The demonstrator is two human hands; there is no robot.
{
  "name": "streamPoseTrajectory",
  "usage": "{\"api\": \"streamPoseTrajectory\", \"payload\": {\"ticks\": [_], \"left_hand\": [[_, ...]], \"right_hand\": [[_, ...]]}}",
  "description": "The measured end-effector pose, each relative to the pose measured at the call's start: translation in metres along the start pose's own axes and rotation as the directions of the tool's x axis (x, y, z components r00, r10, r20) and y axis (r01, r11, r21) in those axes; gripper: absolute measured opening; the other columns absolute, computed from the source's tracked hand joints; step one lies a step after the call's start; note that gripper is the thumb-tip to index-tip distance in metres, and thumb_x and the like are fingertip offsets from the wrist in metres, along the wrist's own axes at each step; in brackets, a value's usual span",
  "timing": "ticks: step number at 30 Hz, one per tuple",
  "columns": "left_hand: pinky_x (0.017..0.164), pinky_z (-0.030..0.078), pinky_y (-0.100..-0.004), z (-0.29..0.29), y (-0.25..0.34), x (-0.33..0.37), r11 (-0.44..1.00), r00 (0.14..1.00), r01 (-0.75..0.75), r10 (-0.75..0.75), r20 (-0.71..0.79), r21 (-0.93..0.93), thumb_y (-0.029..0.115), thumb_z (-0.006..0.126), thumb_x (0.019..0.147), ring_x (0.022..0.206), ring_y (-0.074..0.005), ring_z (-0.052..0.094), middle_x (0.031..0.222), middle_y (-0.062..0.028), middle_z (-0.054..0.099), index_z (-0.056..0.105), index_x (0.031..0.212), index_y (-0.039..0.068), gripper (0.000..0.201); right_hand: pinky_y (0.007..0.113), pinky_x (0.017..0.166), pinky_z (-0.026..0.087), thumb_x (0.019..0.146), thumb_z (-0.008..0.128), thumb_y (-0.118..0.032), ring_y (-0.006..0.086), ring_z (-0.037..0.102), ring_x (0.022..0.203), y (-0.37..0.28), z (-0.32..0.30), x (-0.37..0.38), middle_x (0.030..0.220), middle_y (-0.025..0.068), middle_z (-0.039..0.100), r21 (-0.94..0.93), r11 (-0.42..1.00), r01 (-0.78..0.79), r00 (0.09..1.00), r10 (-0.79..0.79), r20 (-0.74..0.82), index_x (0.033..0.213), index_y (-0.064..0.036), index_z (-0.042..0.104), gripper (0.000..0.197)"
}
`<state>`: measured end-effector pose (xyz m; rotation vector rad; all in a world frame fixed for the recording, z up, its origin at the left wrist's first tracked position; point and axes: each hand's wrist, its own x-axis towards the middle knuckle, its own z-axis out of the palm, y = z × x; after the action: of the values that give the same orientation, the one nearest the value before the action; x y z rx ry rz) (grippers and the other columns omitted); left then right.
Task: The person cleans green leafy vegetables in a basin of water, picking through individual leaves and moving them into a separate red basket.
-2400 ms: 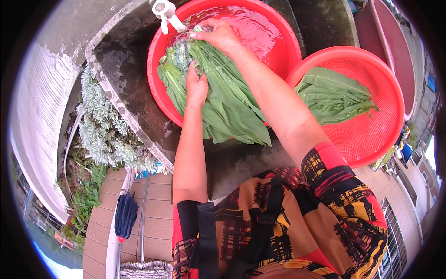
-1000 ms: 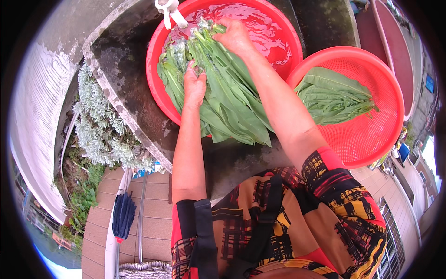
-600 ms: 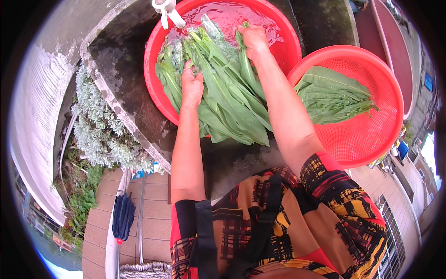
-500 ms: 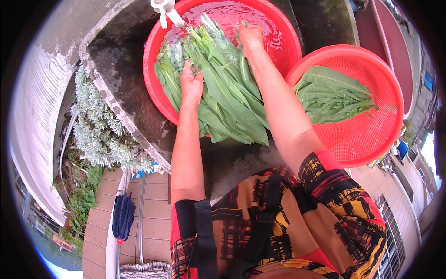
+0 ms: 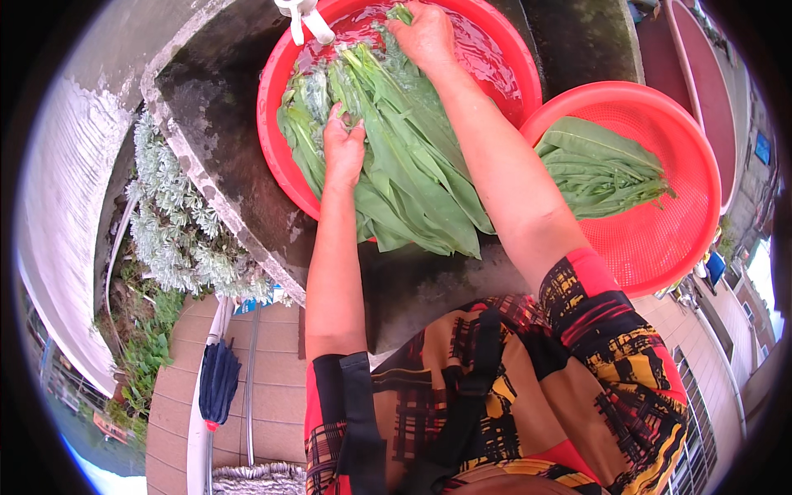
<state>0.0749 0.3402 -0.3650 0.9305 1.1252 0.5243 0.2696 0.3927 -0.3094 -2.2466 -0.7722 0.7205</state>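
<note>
A big bunch of long leafy greens (image 5: 404, 165) lies in a red basin (image 5: 272, 148) of water, its leaf tips hanging over the near rim. My left hand (image 5: 344, 153) is closed on some leaves at the left of the bunch, thumb and fingers curled. At the far side of the basin, my right hand (image 5: 425, 40) grips the green end of a leaf between its fingers. Water covers the stem ends below the white tap (image 5: 304, 18). A red colander (image 5: 652, 256) to the right holds a smaller pile of the same greens (image 5: 602, 173).
The basin sits in a dark concrete sink with a rough edge (image 5: 219, 210). Silvery-leaved plants (image 5: 169, 214) grow left of it. A folded dark blue umbrella (image 5: 219, 384) hangs by a pale pole at lower left, over brown tiles (image 5: 276, 363).
My right hand has moved farther away and slightly left, toward the basin's far rim, with the leaf end in its fingers. My left hand stays nearly in place on the greens.
</note>
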Motion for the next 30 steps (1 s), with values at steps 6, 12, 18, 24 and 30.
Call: {"api": "streamPoseTrajectory", "payload": {"ticks": [6, 12, 18, 24, 30], "left_hand": [[0.081, 0.041, -0.0252, 0.004, 0.001, 0.003, 1.0, 1.0, -0.008, 0.008, 0.028, 0.017, -0.007, 0.047, 0.081, 0.091, -0.0147, 0.053, 0.105, -0.0095, 0.056, 0.036, 0.126, -0.003, 0.047], [0.082, 0.04, -0.0256, 0.006, 0.002, 0.002, 1.0, 1.0, 0.004, -0.004, 0.004, 0.006, -0.008, 0.047, 0.08, 0.094, -0.016, 0.052, 0.107, -0.0116, 0.055, 0.035, 0.127, -0.003, 0.048], [0.085, 0.039, -0.0269, 0.003, 0.001, 0.002, 0.999, 1.0, 0.012, -0.012, 0.016, 0.047, -0.006, 0.049, 0.079, 0.097, -0.0175, 0.051, 0.109, -0.0126, 0.054, 0.034, 0.128, -0.003, 0.051], [0.087, 0.038, -0.0263, 0.004, -0.003, 0.003, 0.999, 1.0, -0.015, 0.015, 0.009, 0.029, -0.006, 0.049, 0.079, 0.098, -0.0174, 0.05, 0.11, -0.0129, 0.054, 0.036, 0.126, -0.004, 0.048], [0.086, 0.038, -0.0261, 0.005, 0.001, 0.003, 1.0, 1.0, -0.022, 0.022, 0.02, -0.001, -0.008, 0.047, 0.079, 0.097, -0.0174, 0.051, 0.109, -0.0118, 0.055, 0.037, 0.124, -0.004, 0.046]], "right_hand": [[0.026, 0.059, 0.048, 0.069, 0.073, -0.003, 0.0121, 0.057, 0.062, 0.062, 0.003, 0.013, 0.073, 0.0047, 0.063, 0.647, 0.748, -0.15, 0.985, 0.173, 0.028, 0.087, -0.0004, 0.064, 0.02], [0.028, 0.06, 0.05, 0.068, 0.071, 0.002, 0.0136, 0.058, 0.065, 0.043, 0.001, -0.001, 0.077, 0.0068, 0.063, 0.482, 0.875, 0.038, 0.989, 0.036, -0.143, 0.089, 0.0006, 0.061, 0.023], [0.029, 0.06, 0.051, 0.067, 0.068, 0.004, 0.0155, 0.059, 0.066, 0.043, -0.005, -0.008, 0.077, 0.0077, 0.063, 0.18, 0.972, 0.151, 0.947, -0.09, -0.31, 0.088, 0.0016, 0.059, 0.023], [0.026, 0.059, 0.041, 0.075, 0.057, 0.0, 0.0109, 0.049, 0.064, 0.074, 0.007, 0.006, 0.07, 0.0034, 0.055, 0.27, 0.936, 0.227, 0.919, -0.114, -0.377, 0.086, -0.0017, 0.06, 0.012], [0.025, 0.056, 0.042, 0.082, 0.054, -0.003, 0.0116, 0.049, 0.061, 0.064, -0.001, 0.001, 0.07, 0.0028, 0.055, 0.689, 0.722, -0.063, 0.98, 0.176, -0.095, 0.089, -0.001, 0.062, 0.011]]}}
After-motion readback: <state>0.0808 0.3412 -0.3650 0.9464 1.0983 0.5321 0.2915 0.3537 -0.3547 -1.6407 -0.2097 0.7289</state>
